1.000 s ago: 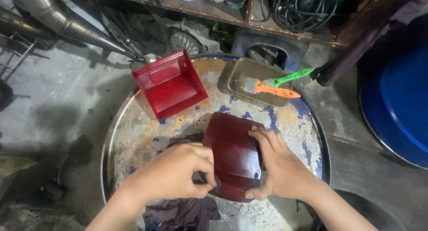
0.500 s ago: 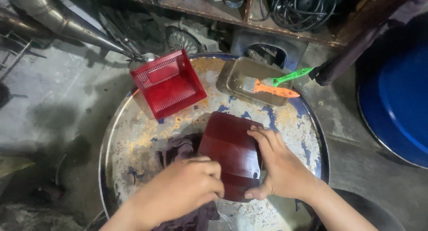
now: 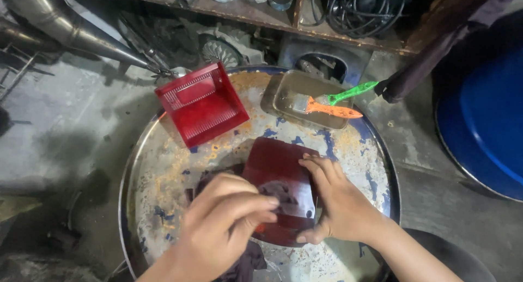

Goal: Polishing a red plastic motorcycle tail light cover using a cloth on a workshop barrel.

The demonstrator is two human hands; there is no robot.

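Observation:
A dark red curved plastic cover (image 3: pixel 278 167) lies on top of a rusty round drum lid (image 3: pixel 163 167). My right hand (image 3: pixel 340 203) clasps the cover's right edge, fingers spread on its surface and thumb under its lower rim. My left hand (image 3: pixel 220 227) presses a dark purple rag (image 3: pixel 248 263) onto the cover's lower left part, fingers bunched around the cloth. Part of the rag hangs below my left hand.
A bright red ribbed plastic lens (image 3: pixel 201 102) lies at the lid's back left. A rectangular metal tin (image 3: pixel 305 97) at the back holds two brushes with orange and green handles (image 3: pixel 335 102). A blue barrel (image 3: pixel 485 118) stands right, a metal pipe (image 3: pixel 71 31) far left.
My left hand with the rag has slid back and forth over the cover's lower left. My right hand has kept its hold on the right edge.

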